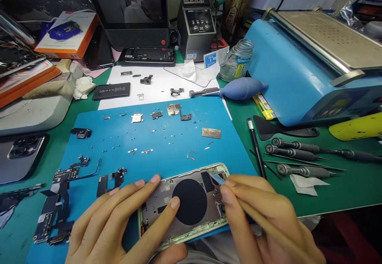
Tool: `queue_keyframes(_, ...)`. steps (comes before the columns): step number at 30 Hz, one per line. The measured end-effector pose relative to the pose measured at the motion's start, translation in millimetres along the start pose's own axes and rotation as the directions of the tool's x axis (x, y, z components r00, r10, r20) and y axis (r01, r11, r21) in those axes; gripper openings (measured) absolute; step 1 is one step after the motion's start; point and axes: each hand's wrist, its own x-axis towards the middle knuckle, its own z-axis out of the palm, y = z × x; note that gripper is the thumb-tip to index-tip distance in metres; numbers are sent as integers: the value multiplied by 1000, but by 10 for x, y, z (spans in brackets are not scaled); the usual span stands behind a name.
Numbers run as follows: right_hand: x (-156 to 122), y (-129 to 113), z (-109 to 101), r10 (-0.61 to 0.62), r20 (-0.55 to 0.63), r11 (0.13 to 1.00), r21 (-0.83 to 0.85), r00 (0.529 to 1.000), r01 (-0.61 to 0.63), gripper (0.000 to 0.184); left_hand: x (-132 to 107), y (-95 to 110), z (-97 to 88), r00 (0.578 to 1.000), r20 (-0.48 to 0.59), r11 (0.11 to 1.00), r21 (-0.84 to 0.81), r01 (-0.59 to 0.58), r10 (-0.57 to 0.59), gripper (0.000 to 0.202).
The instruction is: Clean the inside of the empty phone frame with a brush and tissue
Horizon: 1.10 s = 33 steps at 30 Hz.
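Near the front edge of the blue mat [167, 144], the left hand [119, 220] lies spread, fingers pressing the gutted phone frame [185, 204] flat so it can't slide, while the right hand [262, 216] pinches a thin tool [216, 177] at its upper corner.

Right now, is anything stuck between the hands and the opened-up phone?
Nothing visible. The left hand rests straight on the phone shell, fingers pressing inside it. The right hand holds a thin tool whose tip already touches the shell's top corner.

Phone repair shop: solder stn [196, 25], screwdrivers [298, 146].
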Motion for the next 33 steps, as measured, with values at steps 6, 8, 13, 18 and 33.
queue_keyframes(6, 91, -49, 26, 193, -248, 962, 241, 949, -132, 20, -24, -2, 13, 1000, -8, 1000, -16, 12, -12, 75)
queue_keyframes(8, 65, -55, 42, 188, -262, 968, 213, 947, -133, 18, -26, 5, 16, 1000, -15, 1000, -22, 14, -14, 73)
queue_keyframes(13, 5, -56, 71, 192, -154, 965, 207, 969, -158, 18, 5, 30, 6, 999, -10, 999, -32, 39, -39, 67)
queue_keyframes(18, 37, -22, 61, 69, -61, 990, 130, 996, -61, 17, 23, 33, -2, 1000, -8, 999, -31, 30, -31, 67)
queue_keyframes(33, 47, -2, 2, 33, 111, 963, 263, 993, -62, 19, 37, 69, -21, 997, 4, 996, -46, 81, -81, 52)
